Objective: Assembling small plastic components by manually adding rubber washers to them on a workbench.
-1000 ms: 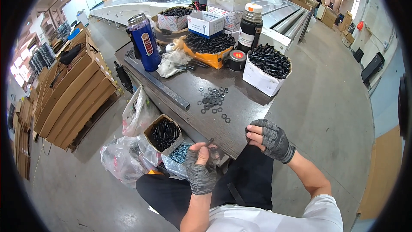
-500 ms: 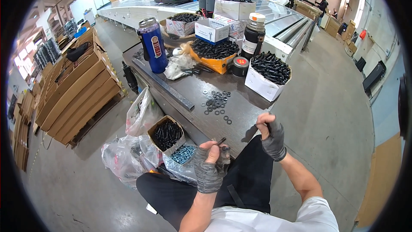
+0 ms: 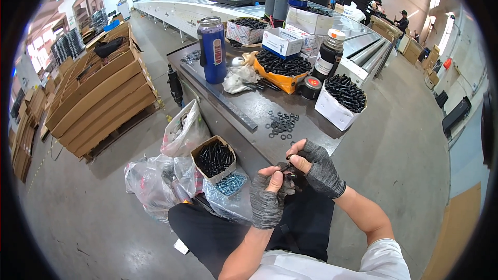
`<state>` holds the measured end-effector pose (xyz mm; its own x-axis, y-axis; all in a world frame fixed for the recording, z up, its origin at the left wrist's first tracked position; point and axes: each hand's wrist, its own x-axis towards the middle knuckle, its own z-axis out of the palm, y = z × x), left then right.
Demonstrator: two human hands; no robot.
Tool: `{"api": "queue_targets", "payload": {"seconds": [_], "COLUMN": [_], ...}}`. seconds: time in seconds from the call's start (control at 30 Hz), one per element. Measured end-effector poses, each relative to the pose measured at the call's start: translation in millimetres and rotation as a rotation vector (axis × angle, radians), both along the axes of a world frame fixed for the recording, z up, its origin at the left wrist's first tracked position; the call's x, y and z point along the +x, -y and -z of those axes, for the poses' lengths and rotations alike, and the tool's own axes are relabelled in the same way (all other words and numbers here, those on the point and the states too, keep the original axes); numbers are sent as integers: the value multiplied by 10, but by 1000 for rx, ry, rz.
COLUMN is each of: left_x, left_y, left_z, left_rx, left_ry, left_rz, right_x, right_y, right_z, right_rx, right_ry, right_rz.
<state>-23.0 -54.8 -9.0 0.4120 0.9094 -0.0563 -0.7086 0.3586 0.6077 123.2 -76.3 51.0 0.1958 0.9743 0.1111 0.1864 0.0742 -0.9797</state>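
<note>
Grey metal bench [image 3: 249, 106], round black washers [image 3: 282, 123] loose; knit-gloved left hand [image 3: 267, 197] and right hand [image 3: 314, 168] pinch small dark bolt [image 3: 284, 167].

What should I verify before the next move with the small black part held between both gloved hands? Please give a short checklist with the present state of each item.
1. Both hands on the part: ok. The left hand and the right hand meet around a small black part in front of the body.
2. Gloves on both hands: ok.
3. Washer seated on the part: cannot tell, too small and partly hidden by the fingers.
4. Loose black washers left on the table: ok, a scattered group lies just beyond the hands.
5. White box of black bolts upright and filled: ok.
6. Open carton of black bolts by the left knee: ok, upright.
</note>
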Motion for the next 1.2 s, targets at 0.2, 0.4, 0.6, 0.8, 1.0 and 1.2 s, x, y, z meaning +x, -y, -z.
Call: {"api": "queue_targets", "payload": {"seconds": [0.2,0.4,0.6,0.8,1.0,1.2], "left_x": [-38,-112,-160,-177,-249,-400], "left_y": [-70,-137,-159,-138,-182,-180], "left_z": [144,136,174,274,376,538], "left_rx": [-71,-356,-214,-197,-214,-97], "left_ry": [96,347,310,320,333,253], "left_rz": [78,168,96,68,10,-77], "right_x": [-129,-147,-250,-252,-405,-720], "right_y": [-108,-169,-181,-129,-131,-119], "right_z": [-43,-41,-3,15,-89,-28], "right_rx": [84,348,474,513,412,154], "right_ry": [146,388,588,764,746,574], "right_rz": [-19,-61,-65,-103,-135,-107]}}
